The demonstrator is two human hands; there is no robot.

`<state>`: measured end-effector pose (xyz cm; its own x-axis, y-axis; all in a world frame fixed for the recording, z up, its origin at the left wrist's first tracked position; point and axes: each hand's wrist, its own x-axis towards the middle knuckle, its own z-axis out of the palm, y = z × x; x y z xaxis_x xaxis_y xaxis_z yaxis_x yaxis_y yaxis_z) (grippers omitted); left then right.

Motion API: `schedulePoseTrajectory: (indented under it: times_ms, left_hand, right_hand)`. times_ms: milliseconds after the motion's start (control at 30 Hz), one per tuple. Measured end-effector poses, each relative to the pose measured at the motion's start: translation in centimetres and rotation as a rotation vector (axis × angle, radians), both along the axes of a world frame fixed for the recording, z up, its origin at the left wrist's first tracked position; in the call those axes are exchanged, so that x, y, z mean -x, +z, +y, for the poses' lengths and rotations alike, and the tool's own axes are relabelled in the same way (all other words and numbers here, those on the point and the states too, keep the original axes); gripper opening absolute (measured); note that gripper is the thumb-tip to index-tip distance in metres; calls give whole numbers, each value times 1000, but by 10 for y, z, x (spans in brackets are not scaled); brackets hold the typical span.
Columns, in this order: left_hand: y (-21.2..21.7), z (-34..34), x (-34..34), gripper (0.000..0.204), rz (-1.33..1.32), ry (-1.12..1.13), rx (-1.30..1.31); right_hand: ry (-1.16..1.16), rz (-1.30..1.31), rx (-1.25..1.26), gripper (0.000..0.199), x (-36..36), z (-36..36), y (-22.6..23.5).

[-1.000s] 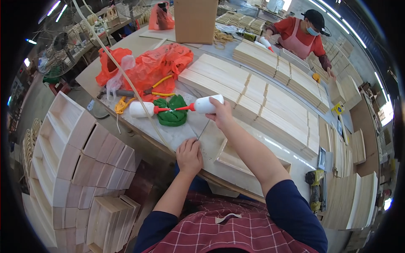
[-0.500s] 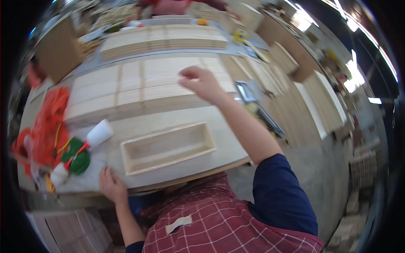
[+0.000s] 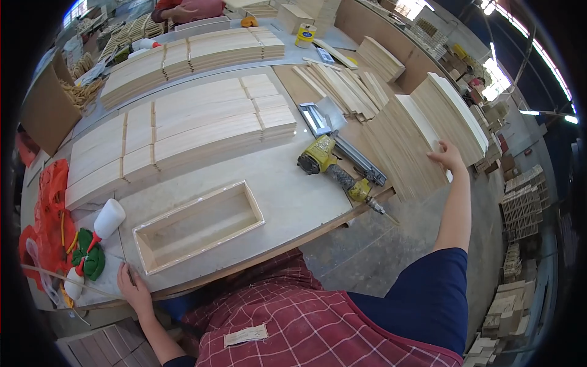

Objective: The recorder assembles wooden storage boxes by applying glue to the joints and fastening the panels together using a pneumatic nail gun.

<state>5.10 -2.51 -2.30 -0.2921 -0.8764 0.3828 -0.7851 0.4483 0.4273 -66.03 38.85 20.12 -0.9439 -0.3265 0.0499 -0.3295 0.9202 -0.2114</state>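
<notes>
The big grey table (image 3: 287,183) fills the middle. Flat wooden boards (image 3: 183,122) lie on it in long rows, up toward twelve o'clock. More thin boards stand in a leaning stack (image 3: 422,131) at two o'clock, off the table's right end.

The open wooden box frame (image 3: 199,225) lies flat on the table near the front edge, at about seven o'clock. A yellow nail gun (image 3: 333,165) lies at about two o'clock from it.

The right hand (image 3: 449,157) is stretched far out to three o'clock. Its fingers are spread and touch the front board of the leaning stack. The left hand (image 3: 131,287) is at eight o'clock, resting on the table's front edge, just left of the box frame, fingers loose and flat, holding nothing.

A white glue bottle (image 3: 107,220) with a red tip lies near the left hand, beside a green rag (image 3: 92,260).
</notes>
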Motion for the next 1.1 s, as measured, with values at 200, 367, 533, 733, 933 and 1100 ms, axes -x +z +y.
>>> schedulePoseTrajectory:
  times_ms: [200,367,533,733,933,1100]
  left_hand:
    - [23,7,1,34,308,63,-314]
    - [46,8,-1,33,685,-11,-402]
    - [113,54,33,30,1039,-10,-448]
    - [162,78,94,75,1513,-737,-944]
    - [152,103,65,60,1590,-285,-904]
    - [133,109,50,55,1446,-347,-961]
  right_hand:
    - [-23,-135,206,66,1,10,31]
    - [81,258,-47,30,6,16,57]
    - [596,563,581,16,-131,-134,54]
    - [1515,483,426,25,-315,-214,-2]
    - [1870,155,164,37,-379,-239,-24]
    - [1680,-294,-7,86,-372,-265,-43]
